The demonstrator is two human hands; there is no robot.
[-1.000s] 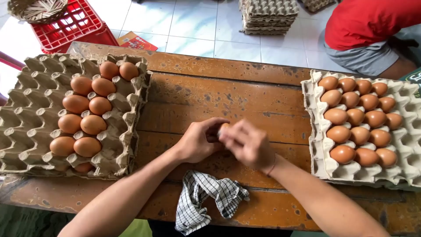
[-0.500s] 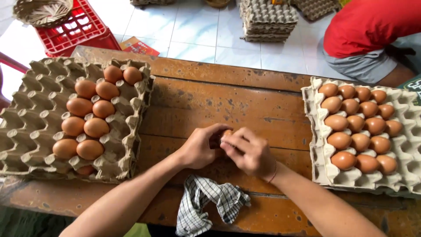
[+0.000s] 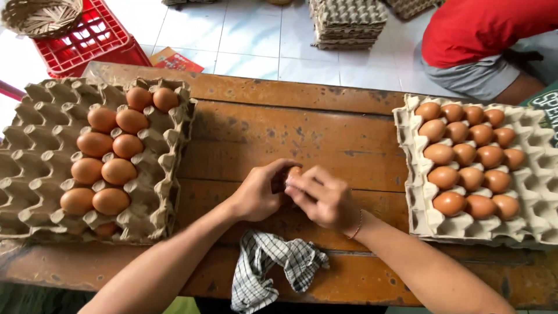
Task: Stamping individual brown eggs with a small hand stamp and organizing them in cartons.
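Both hands are meeting mid-table: left hand (image 3: pixel 256 195) is cupping a brown oval egg (image 3: pixel 292 172), right hand (image 3: pixel 323 196) pinching it from three o'clock.

Both hands (image 3: pixel 299 195) around one brown egg (image 3: pixel 292 172)

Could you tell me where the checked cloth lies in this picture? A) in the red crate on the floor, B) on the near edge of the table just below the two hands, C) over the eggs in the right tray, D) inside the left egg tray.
B: the checked cloth hangs over the table edge, below the left hand and right hand.
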